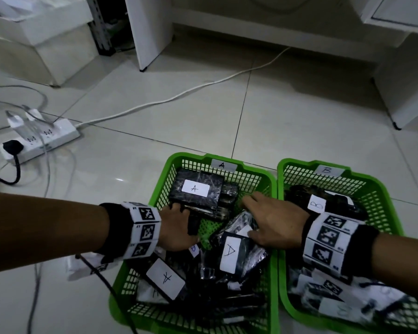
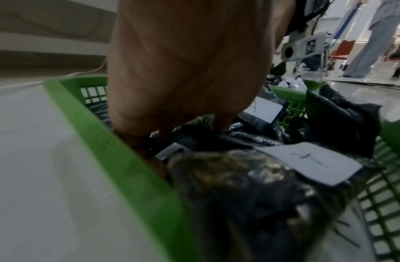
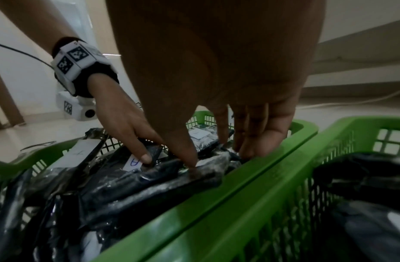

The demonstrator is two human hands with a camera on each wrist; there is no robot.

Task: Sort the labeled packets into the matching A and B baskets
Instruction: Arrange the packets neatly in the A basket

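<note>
While both hands rummage in the A basket point(image 1: 159, 189), lower centre, left hand point(image 1: 176, 227) pinches a black packet point(image 1: 198, 194), likely checking labels. Right hand point(image 1: 275, 222) presses flat, fingers straight, steadying the pile.

Head overhead; wrists close, perhaps level.

Black wristbands point(image 1: 117, 231) — checkered white tags

Glossy crinkled black plastic wraps the packets point(image 1: 198, 192) (matt white paper labels), inside green plastic lattice baskets point(image 1: 273, 213) on shiny floor tiles point(image 1: 299, 121).
</note>
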